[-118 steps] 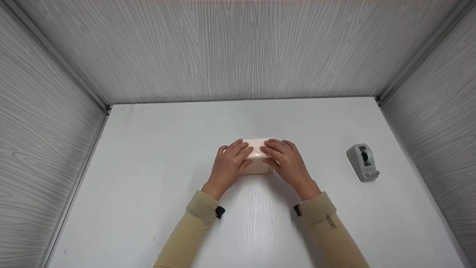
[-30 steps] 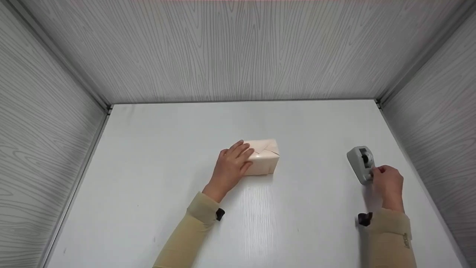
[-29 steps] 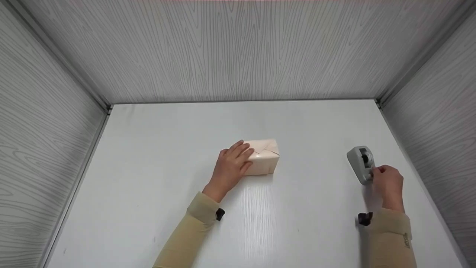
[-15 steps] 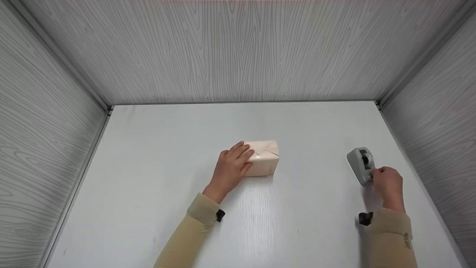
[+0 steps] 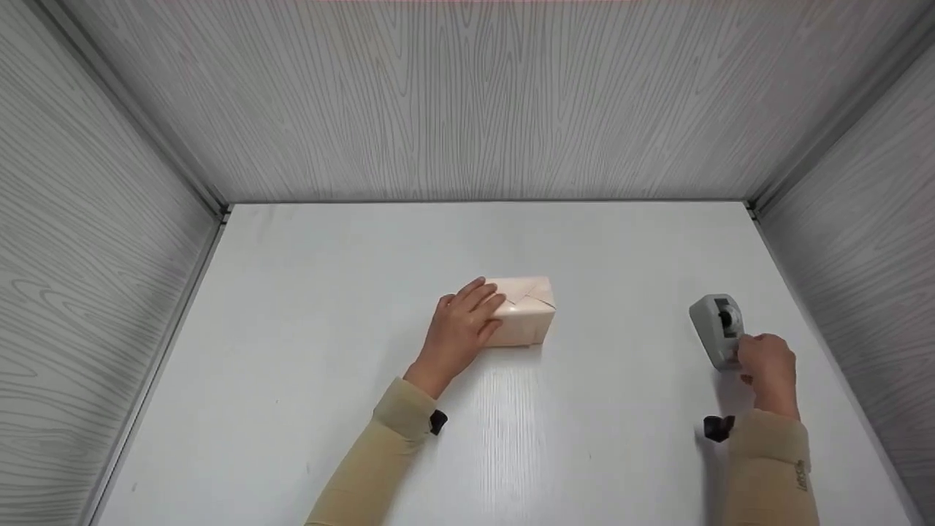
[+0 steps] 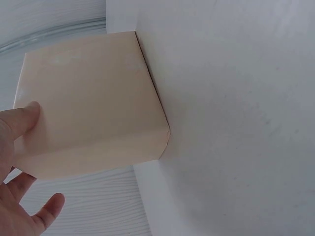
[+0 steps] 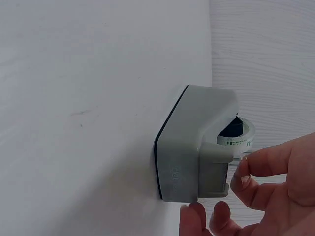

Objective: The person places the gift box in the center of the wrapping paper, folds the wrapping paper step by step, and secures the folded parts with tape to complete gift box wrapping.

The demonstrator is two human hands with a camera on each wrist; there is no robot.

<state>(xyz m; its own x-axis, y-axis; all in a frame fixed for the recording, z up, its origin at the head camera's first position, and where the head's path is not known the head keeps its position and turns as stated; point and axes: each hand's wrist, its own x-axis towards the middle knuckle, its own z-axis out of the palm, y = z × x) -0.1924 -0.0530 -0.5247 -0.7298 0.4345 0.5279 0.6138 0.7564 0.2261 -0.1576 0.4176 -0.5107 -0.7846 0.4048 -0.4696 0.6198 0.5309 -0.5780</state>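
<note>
A small box wrapped in pale pink paper [image 5: 522,321] sits mid-table, its folded paper flaps showing on top. My left hand [image 5: 456,329] holds its left end, fingers over the top and thumb [image 6: 24,118] against the near side. To the right stands a grey tape dispenser [image 5: 708,325] with a roll of clear tape [image 7: 238,135] in it. At the dispenser's cutting end is my right hand [image 5: 767,365]; in the right wrist view its thumb and index finger pinch what looks like the tape's clear end. Other fingers of that hand curl near the dispenser's front.
The white table [image 5: 350,292] is bounded by a grey wood-grain back panel [image 5: 467,102] and side panels. Between the wrapped box and the dispenser lies a stretch of bare tabletop. A dark wrist camera [image 5: 718,428] juts from the right sleeve.
Since the earliest frame, my right hand has left the wrapped box and gone right to the tape dispenser. Lately it has shifted slightly nearer me. The left hand keeps holding the box.
</note>
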